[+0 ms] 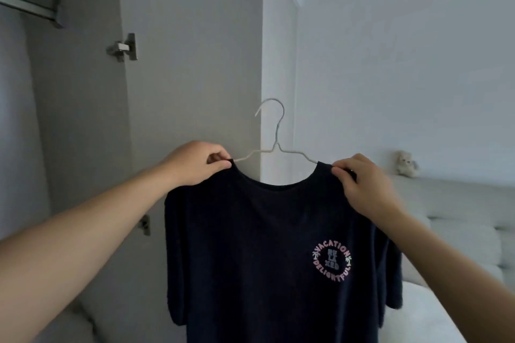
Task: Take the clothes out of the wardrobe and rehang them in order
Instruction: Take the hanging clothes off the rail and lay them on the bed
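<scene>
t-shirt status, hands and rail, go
Left hand and right hand each pinch a shoulder of the dark t-shirt. Shirt on white hanger, held up, off the rail. Nothing blocking.

Dim, cool grey indoor light, soft shadows, slight overall softness, wide-angle bending at edges
</scene>
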